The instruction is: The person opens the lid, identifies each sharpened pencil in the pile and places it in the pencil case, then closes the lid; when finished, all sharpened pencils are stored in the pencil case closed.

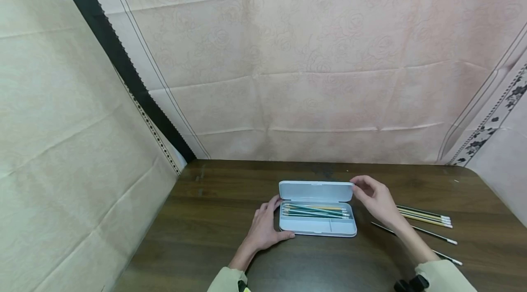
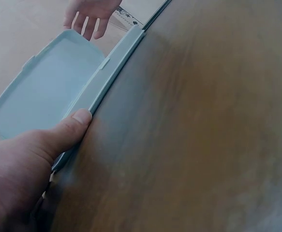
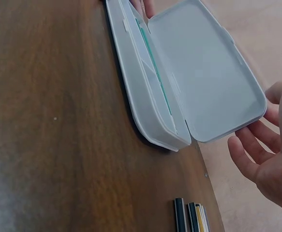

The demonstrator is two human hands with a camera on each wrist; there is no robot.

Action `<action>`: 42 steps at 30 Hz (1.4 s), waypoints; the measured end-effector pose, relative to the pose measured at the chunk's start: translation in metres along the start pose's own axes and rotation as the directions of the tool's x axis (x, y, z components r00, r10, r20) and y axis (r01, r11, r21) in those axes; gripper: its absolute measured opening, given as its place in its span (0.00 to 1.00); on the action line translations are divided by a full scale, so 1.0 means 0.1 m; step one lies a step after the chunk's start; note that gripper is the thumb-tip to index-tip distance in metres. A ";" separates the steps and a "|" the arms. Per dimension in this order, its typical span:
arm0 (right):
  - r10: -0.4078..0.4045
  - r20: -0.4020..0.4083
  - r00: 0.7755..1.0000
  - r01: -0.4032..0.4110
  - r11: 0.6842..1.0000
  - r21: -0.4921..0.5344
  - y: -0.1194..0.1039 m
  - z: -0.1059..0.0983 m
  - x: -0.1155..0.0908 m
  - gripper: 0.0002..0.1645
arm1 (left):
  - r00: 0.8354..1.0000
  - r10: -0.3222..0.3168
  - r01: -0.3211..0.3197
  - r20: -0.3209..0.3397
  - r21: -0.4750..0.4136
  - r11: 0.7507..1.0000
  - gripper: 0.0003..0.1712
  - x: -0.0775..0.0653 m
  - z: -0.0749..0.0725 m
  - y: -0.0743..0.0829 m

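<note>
A light blue pencil case (image 1: 304, 226) lies on the table with its lid (image 1: 315, 191) raised at the back. Several pencils (image 1: 314, 212), mostly green, rest in its long rear compartment. My left hand (image 1: 263, 228) grips the case's left end, its thumb (image 2: 75, 126) along the front edge and its fingers round toward the back. At the lid's upper right corner, my right hand (image 1: 375, 199) holds the edge between thumb and fingers. In the right wrist view, the right fingers (image 3: 259, 142) bend at the lid's rim.
Several striped pencils (image 1: 426, 217) lie in a row to the right of the case, partly behind the right forearm. Two dark pencils (image 1: 435, 235) with white ends lie nearer. A patterned cloth (image 1: 321, 77) hangs behind the wooden table (image 1: 222, 237).
</note>
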State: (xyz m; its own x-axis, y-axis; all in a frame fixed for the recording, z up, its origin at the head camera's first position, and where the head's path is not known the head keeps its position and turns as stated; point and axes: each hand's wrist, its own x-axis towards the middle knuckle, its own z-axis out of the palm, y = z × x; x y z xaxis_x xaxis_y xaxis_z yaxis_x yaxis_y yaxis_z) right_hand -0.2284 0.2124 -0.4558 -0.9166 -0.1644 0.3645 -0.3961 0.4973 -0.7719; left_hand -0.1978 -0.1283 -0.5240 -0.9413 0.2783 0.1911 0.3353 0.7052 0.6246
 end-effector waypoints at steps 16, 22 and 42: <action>-0.091 -0.002 0.996 0.091 0.996 -0.014 -0.02 0.03 -0.11 0.06 | 1.000 0.007 -0.007 -0.001 -0.090 0.996 0.63 -0.02 -0.05 -0.01; -0.117 0.031 0.993 0.117 0.993 -0.006 -0.01 0.02 -0.15 0.10 | 0.994 0.051 -0.081 -0.096 -0.340 0.937 0.44 -0.02 -0.12 -0.03; -0.317 0.072 0.946 0.317 0.948 0.018 0.05 0.04 -0.22 0.16 | 0.954 0.183 -0.260 -0.237 -0.353 0.899 0.10 0.09 -0.26 0.34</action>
State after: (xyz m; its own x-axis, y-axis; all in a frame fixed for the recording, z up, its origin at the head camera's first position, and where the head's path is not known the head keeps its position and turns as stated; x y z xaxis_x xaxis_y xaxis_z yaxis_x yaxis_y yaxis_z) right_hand -0.2103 0.2157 -0.4700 -0.7448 -0.3744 0.5524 -0.6672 0.4044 -0.6256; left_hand -0.1959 -0.1190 -0.4817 -0.8461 0.2400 0.4759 0.5322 0.3317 0.7789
